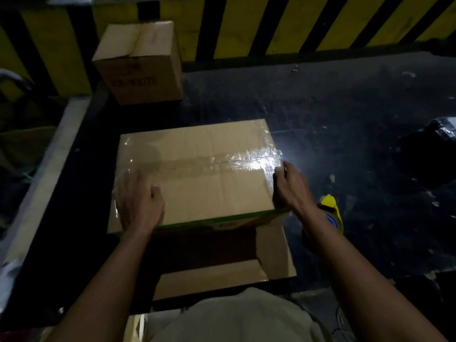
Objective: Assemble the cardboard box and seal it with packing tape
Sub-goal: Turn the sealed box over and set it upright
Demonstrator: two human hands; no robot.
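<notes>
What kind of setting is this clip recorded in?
Probably a warehouse or packing area, dimly lit. Yellow and black hazard striping runs along the back, the dark floor is scuffed and littered, and a second taped carton sits beyond the cardboard box being sealed.

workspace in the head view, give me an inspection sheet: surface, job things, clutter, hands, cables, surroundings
surface: dark, scuffed floor with pale scraps scattered on it.
job's things: cardboard box, top flaps closed, clear tape along the centre seam; tape dispenser, yellow, beside the box's right near corner.
clutter: second box farther back, closed; loose cardboard in front of the taped box; dark bag at right.
grippers: left hand flat on the box top near its left edge; right hand gripping the box's right edge.
cables: nothing seen.
surroundings: yellow-and-black striped barrier behind; dim light.
</notes>
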